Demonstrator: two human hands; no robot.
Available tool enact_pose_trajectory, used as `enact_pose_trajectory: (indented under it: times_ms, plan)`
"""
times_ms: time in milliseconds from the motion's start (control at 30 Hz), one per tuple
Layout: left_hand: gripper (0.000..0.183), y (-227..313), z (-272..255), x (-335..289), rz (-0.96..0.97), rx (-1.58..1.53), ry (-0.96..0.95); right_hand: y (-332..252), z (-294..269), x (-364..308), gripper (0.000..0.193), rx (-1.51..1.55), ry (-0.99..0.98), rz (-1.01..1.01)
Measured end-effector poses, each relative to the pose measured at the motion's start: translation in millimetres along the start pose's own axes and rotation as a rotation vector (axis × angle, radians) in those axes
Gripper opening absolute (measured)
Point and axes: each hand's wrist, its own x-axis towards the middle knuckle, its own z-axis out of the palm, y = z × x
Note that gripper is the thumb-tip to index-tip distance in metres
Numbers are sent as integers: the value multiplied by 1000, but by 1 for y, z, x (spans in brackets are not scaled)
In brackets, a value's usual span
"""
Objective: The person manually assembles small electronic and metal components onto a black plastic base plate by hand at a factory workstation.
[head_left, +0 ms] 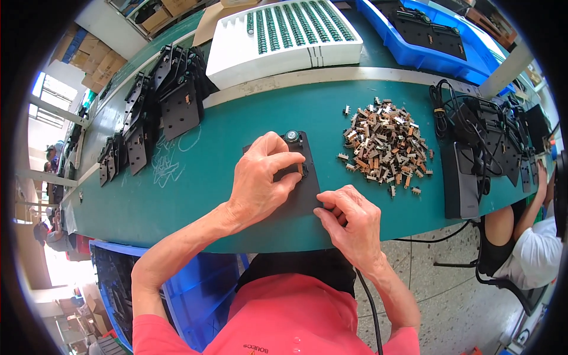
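A black circuit board (299,177) lies flat on the green table (236,130) right in front of the person, and both hands are on it. The left hand (260,177) covers the board's left half, its fingers (284,161) curled and pinching a small brown component (300,170) that stands at the board's middle, seemingly being pressed into place. The right hand (352,222) rests at the board's lower right corner, fingers pressed together and bearing down on the edge, apparently to steady it; it grips nothing that can be seen. A round metal-topped part (291,136) already sits at the board's top edge, so this board looks partly fitted, though the left hand hides too much to say how many places remain unfilled. Just to the right, a big loose heap of small brown and grey components (384,145) waits on the table, which suggests plenty of fitting is left. To the left, a long row of similar black boards (171,97) leans stacked along the table; whether these are finished or waiting cannot be told. Behind, a white tray of green coils (284,35) and a blue bin (438,41) holding more dark boards stand well apart from the hands. Another person's arm (532,219) shows at the far right.
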Motion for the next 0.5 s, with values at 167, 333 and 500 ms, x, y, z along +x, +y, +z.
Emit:
enact_pose_trajectory:
  times_ms: [167,333,500]
  plan:
    - [29,-1,3,3,0,39,-12,1,0,1,20,-21,36,-72]
    - [29,-1,6,3,-14,31,-18,1,1,2,20,-20,43,-77]
    - [29,0,5,5,-19,35,-33,2,1,2,20,-7,55,-86]
